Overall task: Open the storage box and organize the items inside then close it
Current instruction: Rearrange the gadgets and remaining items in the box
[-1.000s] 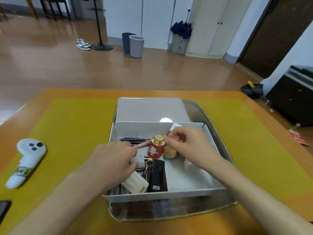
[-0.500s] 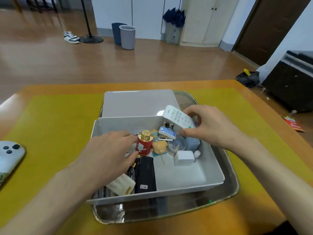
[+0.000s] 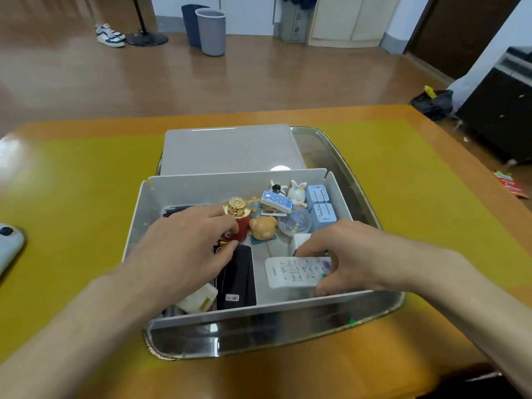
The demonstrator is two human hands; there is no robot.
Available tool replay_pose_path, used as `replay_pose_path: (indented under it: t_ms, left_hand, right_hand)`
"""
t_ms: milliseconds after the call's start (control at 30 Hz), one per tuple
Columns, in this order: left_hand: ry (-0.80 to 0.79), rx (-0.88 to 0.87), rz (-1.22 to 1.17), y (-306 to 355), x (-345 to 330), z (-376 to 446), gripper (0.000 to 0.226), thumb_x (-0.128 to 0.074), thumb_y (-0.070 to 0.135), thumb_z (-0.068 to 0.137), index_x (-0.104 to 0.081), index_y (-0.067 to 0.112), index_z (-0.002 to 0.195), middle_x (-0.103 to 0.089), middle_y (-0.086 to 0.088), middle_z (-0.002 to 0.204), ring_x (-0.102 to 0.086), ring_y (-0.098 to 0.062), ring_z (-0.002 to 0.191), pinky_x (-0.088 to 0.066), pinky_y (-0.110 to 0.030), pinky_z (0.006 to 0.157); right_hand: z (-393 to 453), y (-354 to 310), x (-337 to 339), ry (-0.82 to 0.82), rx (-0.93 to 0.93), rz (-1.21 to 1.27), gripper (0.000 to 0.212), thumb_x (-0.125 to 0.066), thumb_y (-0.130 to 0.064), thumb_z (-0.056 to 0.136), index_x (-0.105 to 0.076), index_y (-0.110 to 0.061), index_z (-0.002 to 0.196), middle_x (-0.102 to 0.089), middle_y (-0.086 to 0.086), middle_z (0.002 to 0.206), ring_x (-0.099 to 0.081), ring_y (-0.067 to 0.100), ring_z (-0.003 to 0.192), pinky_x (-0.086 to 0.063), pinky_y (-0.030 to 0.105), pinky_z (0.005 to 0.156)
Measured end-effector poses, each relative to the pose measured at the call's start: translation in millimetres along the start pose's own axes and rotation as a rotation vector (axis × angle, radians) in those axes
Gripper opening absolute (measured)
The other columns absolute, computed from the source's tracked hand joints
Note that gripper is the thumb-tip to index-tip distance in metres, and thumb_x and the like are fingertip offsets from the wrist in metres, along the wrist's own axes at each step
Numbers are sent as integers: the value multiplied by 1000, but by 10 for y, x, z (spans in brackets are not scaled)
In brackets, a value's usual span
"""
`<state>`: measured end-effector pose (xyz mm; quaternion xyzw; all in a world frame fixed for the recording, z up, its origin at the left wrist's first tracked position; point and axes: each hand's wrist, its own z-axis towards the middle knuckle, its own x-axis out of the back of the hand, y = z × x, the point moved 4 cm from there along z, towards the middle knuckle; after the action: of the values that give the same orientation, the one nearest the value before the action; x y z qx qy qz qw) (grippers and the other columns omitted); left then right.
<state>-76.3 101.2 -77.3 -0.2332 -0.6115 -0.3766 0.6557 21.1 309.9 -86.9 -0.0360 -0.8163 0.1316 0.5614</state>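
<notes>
The open grey storage box [image 3: 201,185] stands in a metal tray [image 3: 374,309]; its lid [image 3: 230,148] lies flat behind it. My right hand [image 3: 351,251] grips a white remote control [image 3: 293,272] low over the box's front right floor. My left hand [image 3: 187,249] holds a red bottle with a gold cap [image 3: 239,214] at mid box. A black case [image 3: 237,279] and a cream item [image 3: 198,298] lie at the front left. A bear figure [image 3: 262,227], a clear ball [image 3: 295,223], a rabbit figure [image 3: 296,191] and blue boxes [image 3: 321,208] crowd the back right.
The tray sits on a yellow mat [image 3: 72,197] over a wooden table [image 3: 288,378]. A white controller [image 3: 8,246] lies at the mat's left edge. Beyond the table are two bins [image 3: 207,28], shoes [image 3: 110,36] and a black cabinet [image 3: 501,110].
My right hand lifted the white remote from the back right of the box and brought it down to the front right. My left hand stayed at the red bottle.
</notes>
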Motion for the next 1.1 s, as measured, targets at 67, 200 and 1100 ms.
replay_pose_path:
  t_ms: [67, 200, 1100]
  left_hand:
    - [-3, 3, 5, -9, -10, 8, 29, -48, 49, 90, -68, 33, 104, -62, 18, 103, -61, -14, 92, -53, -35, 63]
    - [-28, 8, 14, -29, -40, 24, 31, -48, 49, 88, -69, 34, 105, -64, 19, 105, -63, -13, 93, -54, -34, 64]
    - [-273, -85, 162, 55, -410, -14, 65, -32, 79, 81, -54, 33, 122, -58, 13, 122, -46, -12, 123, -31, -38, 110]
  right_hand:
    - [18, 4, -3, -33, -2, 1, 41, -78, -50, 75, -66, -30, 108, -60, -19, 71, -54, 1, 67, -47, 28, 60]
    - [20, 19, -22, -101, 10, 38, 33, -78, -48, 80, -70, -36, 110, -56, -39, 67, -54, -9, 66, -42, 18, 56]
    - [242, -309, -99, -44, 55, -157, 26, -64, -38, 89, -61, -25, 67, -57, -4, 64, -55, 19, 63, -46, 30, 56]
